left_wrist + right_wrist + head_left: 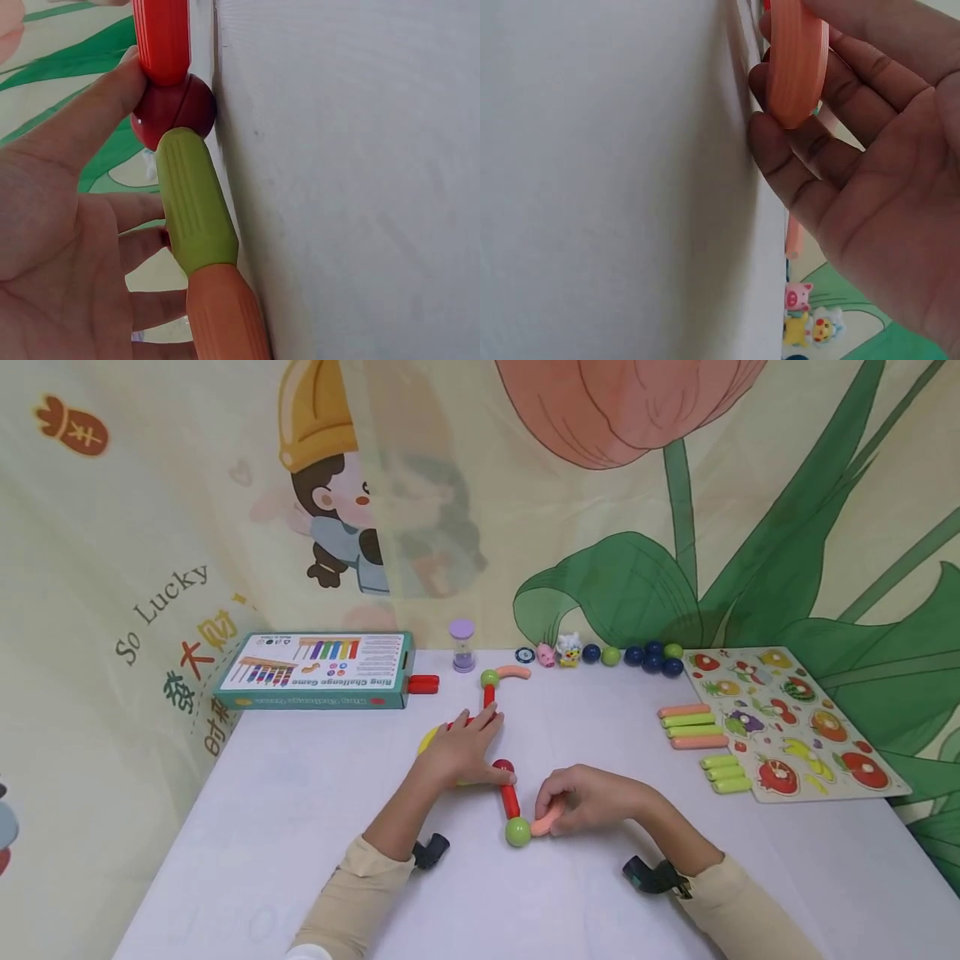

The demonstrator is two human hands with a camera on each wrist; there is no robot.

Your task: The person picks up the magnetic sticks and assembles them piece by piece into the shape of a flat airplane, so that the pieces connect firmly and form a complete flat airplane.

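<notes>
Now the right hand (pixel 592 797) pinches a curved orange piece (pixel 799 75) at two o'clock from the nearest green ball (pixel 517 832); the left hand (pixel 461 752), spread wide, touches the red ball (pixel 504 765) towards twelve.

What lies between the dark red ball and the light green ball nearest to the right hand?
A straight red stick runs from the dark red ball to the light green ball, in the head view.

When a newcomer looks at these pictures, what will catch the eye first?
Probably the large pink flower on the cloth behind the table. Next, at the table's middle, the right hand pinches a curved orange stick, and the left hand touches a red ball. The bright fruit board lies at the table's right side.
</notes>
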